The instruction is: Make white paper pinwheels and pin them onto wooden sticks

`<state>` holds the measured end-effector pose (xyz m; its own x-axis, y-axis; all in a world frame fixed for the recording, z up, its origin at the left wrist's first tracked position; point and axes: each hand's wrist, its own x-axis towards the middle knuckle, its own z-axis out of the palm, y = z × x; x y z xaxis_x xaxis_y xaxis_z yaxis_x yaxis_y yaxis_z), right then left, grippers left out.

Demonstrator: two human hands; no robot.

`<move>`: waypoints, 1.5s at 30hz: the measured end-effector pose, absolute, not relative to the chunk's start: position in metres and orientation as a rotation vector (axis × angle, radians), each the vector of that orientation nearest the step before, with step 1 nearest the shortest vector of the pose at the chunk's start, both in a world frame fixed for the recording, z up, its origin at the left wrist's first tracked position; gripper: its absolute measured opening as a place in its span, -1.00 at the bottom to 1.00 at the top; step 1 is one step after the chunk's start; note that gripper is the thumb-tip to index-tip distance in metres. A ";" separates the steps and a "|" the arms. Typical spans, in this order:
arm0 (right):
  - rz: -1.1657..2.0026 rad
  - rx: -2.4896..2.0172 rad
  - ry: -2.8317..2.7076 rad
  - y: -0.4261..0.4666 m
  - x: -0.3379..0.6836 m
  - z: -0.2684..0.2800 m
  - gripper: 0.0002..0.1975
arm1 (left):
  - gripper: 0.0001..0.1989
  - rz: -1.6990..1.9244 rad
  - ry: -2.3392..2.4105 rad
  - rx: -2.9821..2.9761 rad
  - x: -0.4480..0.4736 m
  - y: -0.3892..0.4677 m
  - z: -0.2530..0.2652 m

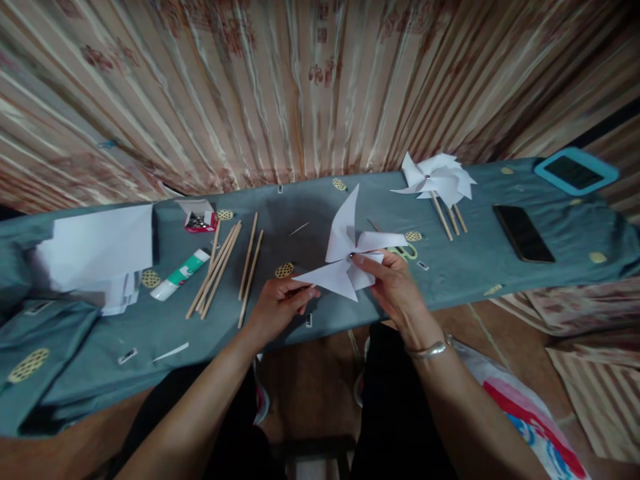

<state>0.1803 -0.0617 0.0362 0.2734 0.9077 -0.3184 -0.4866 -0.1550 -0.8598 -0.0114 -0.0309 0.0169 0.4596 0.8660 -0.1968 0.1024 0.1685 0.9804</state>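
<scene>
A white paper pinwheel (343, 273) with a pin at its centre is held up over the front of the table. My right hand (397, 287) pinches it near the middle, the thumb beside the pin head. My left hand (280, 310) is closed at the lower-left blade, whose tip lies over the fingers. What looks like a thin wooden stick (313, 287) shows at the left fingertips, mostly hidden by hand and paper. Behind the pinwheel, partly covered, lie scissors with pale green handles (411, 251).
Several wooden sticks (220, 270) lie left of centre, beside a glue stick (180, 275) and a box of pins (200, 220). White paper (103, 240) is stacked at left. Finished pinwheels (440, 177), a phone (523, 233) and a blue-framed device (576, 171) are at right.
</scene>
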 end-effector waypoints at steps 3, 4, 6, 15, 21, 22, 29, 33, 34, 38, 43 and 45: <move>1.287 -1.177 -0.498 -0.058 0.179 0.033 -0.66 | -0.79 0.686 0.966 1.326 -0.014 -0.029 0.017; 1.274 -1.185 -0.506 -0.057 0.179 0.031 -0.65 | -0.80 0.683 0.969 1.343 -0.015 -0.028 0.017; 1.243 -1.210 -0.517 -0.055 0.180 0.029 -0.65 | -0.81 0.687 0.986 1.385 -0.017 -0.026 0.018; 1.247 -1.262 -0.513 -0.045 0.182 0.018 -0.77 | -0.81 0.692 1.086 1.606 -0.023 -0.019 0.014; 1.279 -1.245 -0.507 -0.040 0.179 0.014 -0.77 | -0.83 0.708 1.077 1.676 -0.024 -0.014 0.016; 1.283 -1.241 -0.508 -0.040 0.179 0.014 -0.77 | -0.84 0.714 1.077 1.683 -0.024 -0.014 0.016; 1.266 -1.253 -0.520 -0.040 0.178 0.013 -0.76 | -0.80 0.723 1.081 1.810 -0.025 -0.015 0.016; 1.282 -1.235 -0.499 -0.040 0.177 0.012 -0.77 | -0.78 0.708 1.099 1.917 -0.026 -0.014 0.012; 1.292 -1.233 -0.495 -0.039 0.177 0.012 -0.78 | -0.78 0.716 1.098 1.941 -0.027 -0.014 0.011; 1.309 -1.206 -0.473 -0.038 0.173 0.014 -0.79 | -0.78 0.774 1.080 1.972 -0.028 -0.012 0.006; 1.318 -1.165 -0.418 -0.036 0.170 0.015 -0.79 | -0.75 0.761 1.033 1.935 -0.025 -0.013 0.009; 1.322 -1.167 -0.414 -0.036 0.170 0.014 -0.79 | -0.74 0.760 1.021 1.918 -0.023 -0.013 0.010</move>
<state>0.1696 -0.0362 0.0137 0.2760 0.8912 -0.3600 -0.5262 -0.1733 -0.8325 -0.0234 -0.0134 0.0100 0.4902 0.8621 0.1284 0.3709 -0.3397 0.8643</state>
